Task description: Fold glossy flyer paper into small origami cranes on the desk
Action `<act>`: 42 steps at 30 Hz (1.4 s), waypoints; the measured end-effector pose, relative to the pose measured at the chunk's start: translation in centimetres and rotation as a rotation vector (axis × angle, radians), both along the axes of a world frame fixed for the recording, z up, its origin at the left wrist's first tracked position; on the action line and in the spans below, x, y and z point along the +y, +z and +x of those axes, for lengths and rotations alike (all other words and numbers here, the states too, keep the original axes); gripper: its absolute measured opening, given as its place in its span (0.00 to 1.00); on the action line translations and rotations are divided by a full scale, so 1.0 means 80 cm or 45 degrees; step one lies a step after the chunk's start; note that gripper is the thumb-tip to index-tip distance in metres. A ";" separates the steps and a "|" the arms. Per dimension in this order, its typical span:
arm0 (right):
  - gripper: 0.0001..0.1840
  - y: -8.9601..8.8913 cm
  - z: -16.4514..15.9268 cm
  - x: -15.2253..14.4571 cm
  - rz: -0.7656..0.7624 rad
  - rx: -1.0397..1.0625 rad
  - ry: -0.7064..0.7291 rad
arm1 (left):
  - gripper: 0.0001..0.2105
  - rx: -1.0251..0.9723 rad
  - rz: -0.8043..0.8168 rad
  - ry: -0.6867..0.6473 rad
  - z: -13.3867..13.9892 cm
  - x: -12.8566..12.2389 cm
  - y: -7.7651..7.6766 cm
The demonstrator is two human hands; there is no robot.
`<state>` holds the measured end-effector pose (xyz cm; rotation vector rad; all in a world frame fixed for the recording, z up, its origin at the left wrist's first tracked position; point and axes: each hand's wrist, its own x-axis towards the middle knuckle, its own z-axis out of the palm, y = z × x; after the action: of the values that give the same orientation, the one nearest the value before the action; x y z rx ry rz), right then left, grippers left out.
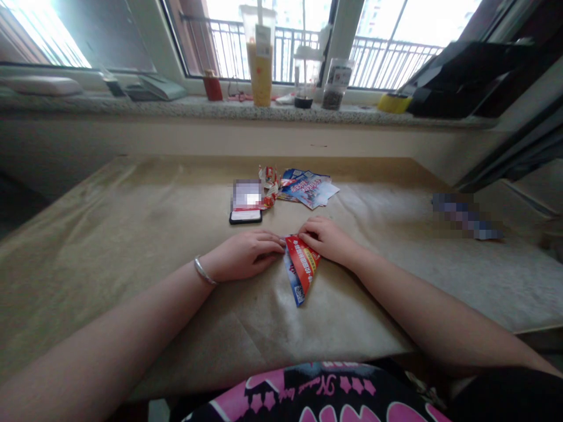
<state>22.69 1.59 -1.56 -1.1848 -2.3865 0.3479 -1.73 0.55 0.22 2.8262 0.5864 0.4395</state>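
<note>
A printed paper leaflet, red and blue and folded into a triangle, lies on the table in front of me with one point toward my body. At its upper left edge, my left hand, with a silver bangle at the wrist, holds the paper between closed fingertips. My right hand has its fingers bent over the upper right edge, pinching the paper there. Parts of the top edge are hidden beneath the fingers of both hands.
Beyond my hands lie a phone, crumpled red wrappers and several loose leaflets. A blurred packet lies at the right. On the windowsill stand a tall yellow drink cup and other cups.
</note>
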 end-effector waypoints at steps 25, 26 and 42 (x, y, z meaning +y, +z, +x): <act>0.13 0.015 0.004 -0.010 0.077 -0.001 0.273 | 0.16 0.041 0.119 0.059 -0.001 -0.004 0.005; 0.13 0.017 0.007 -0.011 0.070 -0.008 0.316 | 0.16 0.048 0.117 0.058 -0.001 -0.004 0.005; 0.17 0.009 0.012 -0.009 -0.025 -0.049 0.386 | 0.14 0.099 0.205 0.098 -0.008 -0.004 0.000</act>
<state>23.65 0.90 -0.81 -0.8423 -2.6047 0.4485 -2.34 0.25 0.22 2.9934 0.7075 0.4099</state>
